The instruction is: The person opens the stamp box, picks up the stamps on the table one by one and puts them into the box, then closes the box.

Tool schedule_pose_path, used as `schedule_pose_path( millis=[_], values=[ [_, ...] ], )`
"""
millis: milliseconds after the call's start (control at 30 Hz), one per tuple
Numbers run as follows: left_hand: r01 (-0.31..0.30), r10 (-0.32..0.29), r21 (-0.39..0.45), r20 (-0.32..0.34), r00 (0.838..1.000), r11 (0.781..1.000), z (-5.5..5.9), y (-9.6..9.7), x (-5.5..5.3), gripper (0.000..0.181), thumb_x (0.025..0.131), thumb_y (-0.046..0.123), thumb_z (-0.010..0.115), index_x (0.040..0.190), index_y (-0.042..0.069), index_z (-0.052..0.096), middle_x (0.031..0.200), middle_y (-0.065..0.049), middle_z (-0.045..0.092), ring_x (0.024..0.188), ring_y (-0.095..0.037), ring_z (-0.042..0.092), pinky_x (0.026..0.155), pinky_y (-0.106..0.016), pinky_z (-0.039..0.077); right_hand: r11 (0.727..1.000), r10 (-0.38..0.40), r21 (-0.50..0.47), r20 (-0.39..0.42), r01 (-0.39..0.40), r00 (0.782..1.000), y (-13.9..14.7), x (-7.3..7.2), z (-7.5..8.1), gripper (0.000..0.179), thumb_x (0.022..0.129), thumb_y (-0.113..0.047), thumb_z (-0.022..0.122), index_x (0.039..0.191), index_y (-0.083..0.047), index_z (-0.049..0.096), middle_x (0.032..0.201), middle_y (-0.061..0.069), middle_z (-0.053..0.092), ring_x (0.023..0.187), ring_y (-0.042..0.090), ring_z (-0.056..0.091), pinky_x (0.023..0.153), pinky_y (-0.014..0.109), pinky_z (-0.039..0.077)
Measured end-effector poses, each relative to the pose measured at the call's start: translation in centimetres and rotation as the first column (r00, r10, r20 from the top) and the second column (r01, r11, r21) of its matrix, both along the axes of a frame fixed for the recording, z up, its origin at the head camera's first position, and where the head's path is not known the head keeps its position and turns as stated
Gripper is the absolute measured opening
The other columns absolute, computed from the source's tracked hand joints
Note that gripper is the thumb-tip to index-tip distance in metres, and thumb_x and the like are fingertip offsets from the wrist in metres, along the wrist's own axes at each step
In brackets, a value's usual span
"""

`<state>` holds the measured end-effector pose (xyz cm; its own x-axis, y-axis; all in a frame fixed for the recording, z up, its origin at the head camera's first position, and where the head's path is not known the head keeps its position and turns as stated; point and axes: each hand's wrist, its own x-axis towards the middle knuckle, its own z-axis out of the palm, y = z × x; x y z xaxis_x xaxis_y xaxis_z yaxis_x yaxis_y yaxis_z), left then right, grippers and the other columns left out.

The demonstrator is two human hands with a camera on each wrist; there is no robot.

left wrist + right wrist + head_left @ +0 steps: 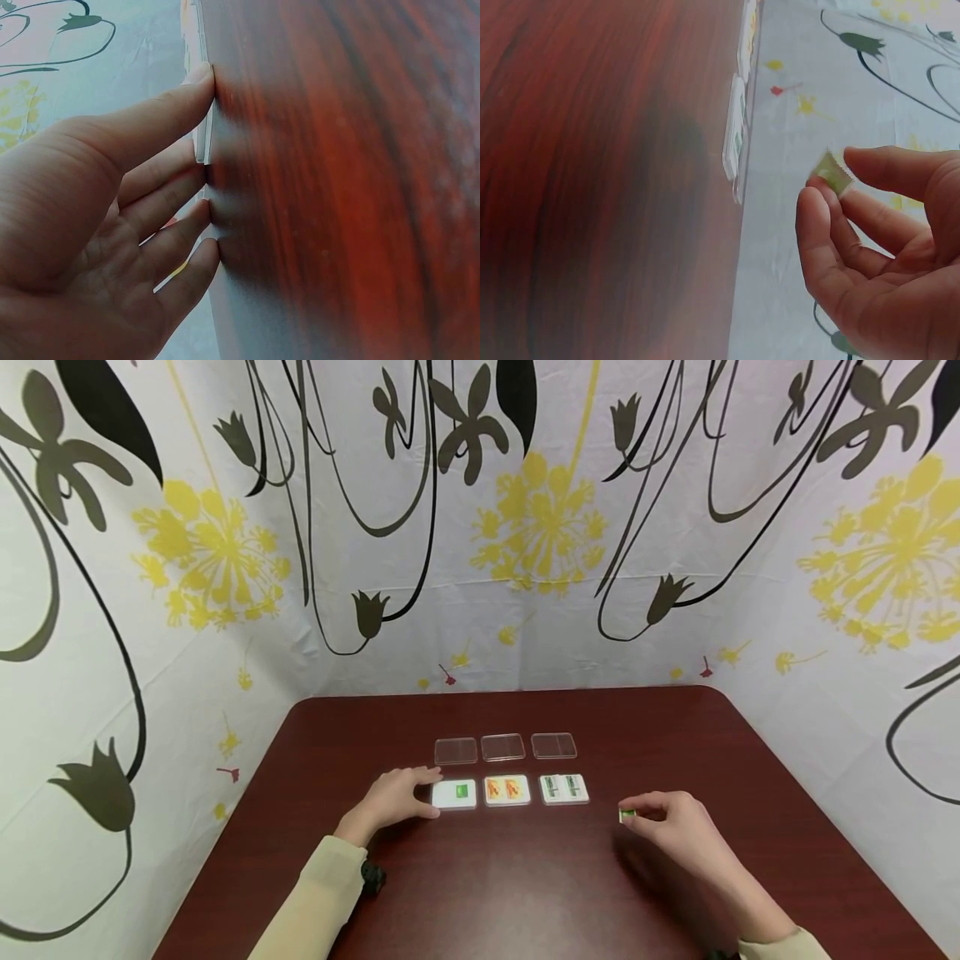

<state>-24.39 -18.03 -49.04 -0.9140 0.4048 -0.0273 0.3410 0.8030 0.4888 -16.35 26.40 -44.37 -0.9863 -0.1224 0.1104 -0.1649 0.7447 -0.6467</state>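
Note:
In the head view my left hand (395, 795) is at the left end of a shallow clear case (443, 795), thumb on the near edge and index finger on the far edge. The case has a white inside with one small green square in it. In the left wrist view the thumb of the left hand (112, 187) touches the case's edge (204, 142). My right hand (678, 827) is above the table on the right, pinching a small green packet (832, 174) with zigzag edges between thumb and fingers.
Right of the held case lie a case with two orange packets (507, 790) and one with green-and-white packets (564, 788). Three clear lids (503, 747) lie in a row behind. The dark red wooden table (510, 885) meets a patterned cloth (525, 643).

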Motion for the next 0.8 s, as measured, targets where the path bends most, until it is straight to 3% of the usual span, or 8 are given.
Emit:
schedule_pose_path(
  millis=[233, 600, 800],
  values=[
    [-0.004, 0.004, -0.004, 0.011, 1.000, 1.000, 0.0, 0.0, -0.1, 0.067, 0.072, 0.045, 0.072, 0.133, 0.025, 0.049, 0.138, 0.002, 0.041, 0.129, -0.021, 0.032, 0.097, -0.050, 0.031, 0.997, 0.055, -0.047, -0.019, -0.055, 0.998, -1.8, -0.9, 0.0, 0.021, 0.077, -0.025, 0.073, 0.092, -0.038, 0.068, 0.097, -0.013, 0.065, 0.079, 0.003, 0.060, 0.061, 0.026, 0.048],
    [-0.004, 0.005, -0.004, 0.012, 1.000, 1.000, -0.1, -0.1, -0.2, 0.067, 0.073, 0.045, 0.072, 0.133, 0.026, 0.049, 0.138, 0.003, 0.041, 0.130, -0.020, 0.032, 0.097, -0.049, 0.031, 0.986, 0.133, -0.096, -0.026, -0.135, 0.991, -6.0, -2.0, 0.4, 0.026, 0.074, -0.017, 0.075, 0.089, -0.038, 0.069, 0.086, -0.016, 0.066, 0.074, 0.003, 0.060, 0.061, 0.026, 0.049],
    [-0.009, 0.009, -0.010, 0.007, 1.000, 1.000, -0.1, -0.1, -0.3, 0.067, 0.072, 0.046, 0.073, 0.132, 0.027, 0.050, 0.137, 0.005, 0.042, 0.129, -0.019, 0.032, 0.097, -0.049, 0.031, 0.969, 0.192, -0.148, -0.044, -0.197, 0.980, -8.2, -2.5, 0.6, 0.023, 0.073, -0.015, 0.076, 0.087, -0.031, 0.070, 0.080, -0.011, 0.066, 0.072, 0.005, 0.061, 0.060, 0.027, 0.049]
  ],
)
